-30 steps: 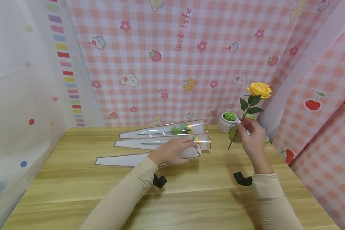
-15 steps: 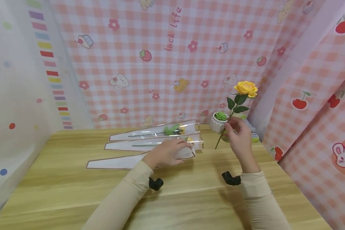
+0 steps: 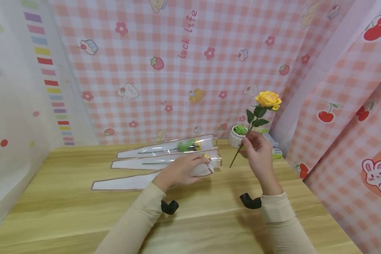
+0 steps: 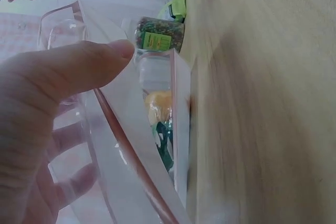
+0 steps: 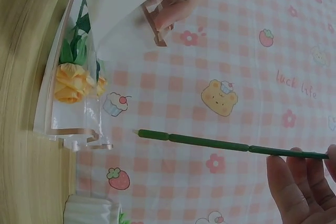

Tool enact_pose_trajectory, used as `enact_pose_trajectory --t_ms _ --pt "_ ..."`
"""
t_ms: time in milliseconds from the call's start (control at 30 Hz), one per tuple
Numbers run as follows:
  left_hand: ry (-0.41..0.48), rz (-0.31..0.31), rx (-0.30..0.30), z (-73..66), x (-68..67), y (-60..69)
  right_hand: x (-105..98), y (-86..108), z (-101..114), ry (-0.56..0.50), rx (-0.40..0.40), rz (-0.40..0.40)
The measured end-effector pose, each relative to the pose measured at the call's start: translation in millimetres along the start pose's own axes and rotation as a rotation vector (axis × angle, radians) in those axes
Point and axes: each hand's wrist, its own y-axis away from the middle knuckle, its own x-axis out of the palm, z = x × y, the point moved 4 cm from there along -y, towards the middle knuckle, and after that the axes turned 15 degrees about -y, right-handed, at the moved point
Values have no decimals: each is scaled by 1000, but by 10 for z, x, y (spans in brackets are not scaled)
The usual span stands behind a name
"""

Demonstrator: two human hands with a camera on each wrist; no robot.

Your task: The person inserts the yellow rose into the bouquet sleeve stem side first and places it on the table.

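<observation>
My right hand (image 3: 259,151) pinches the green stem (image 5: 210,142) of a yellow rose (image 3: 268,100). The rose leans up to the right, its bare stem end pointing down-left above the table. With my left hand (image 3: 182,169) I grip the wide end of a white, brown-edged flower sleeve (image 3: 124,181). In the left wrist view the thumb lies over its near layer, and the other fingers show through clear film behind. Behind it lie two similar sleeves, the middle one (image 3: 122,164) and the rear one (image 3: 155,148), each with a yellow rose inside. My left hand partly hides the middle rose.
A green succulent in a white ribbed pot (image 3: 238,137) stands at the back right. Behind my right hand is a small box (image 3: 275,145). A jar with a green label (image 4: 159,34) shows in the left wrist view. A pink checked cloth (image 3: 165,81) hangs behind the table.
The head view has turned slightly to the right. My right hand, still pinching the rose stem, has come a little left toward the sleeves. My left hand keeps its grip on the front sleeve.
</observation>
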Motion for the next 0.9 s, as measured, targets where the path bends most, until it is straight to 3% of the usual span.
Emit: enact_pose_trajectory --t_ms 433,900 --pt "19 -64 8 14 -33 60 85 25 16 -21 11 9" --pt "52 -112 18 40 -55 78 278 74 -37 -160 -50 92"
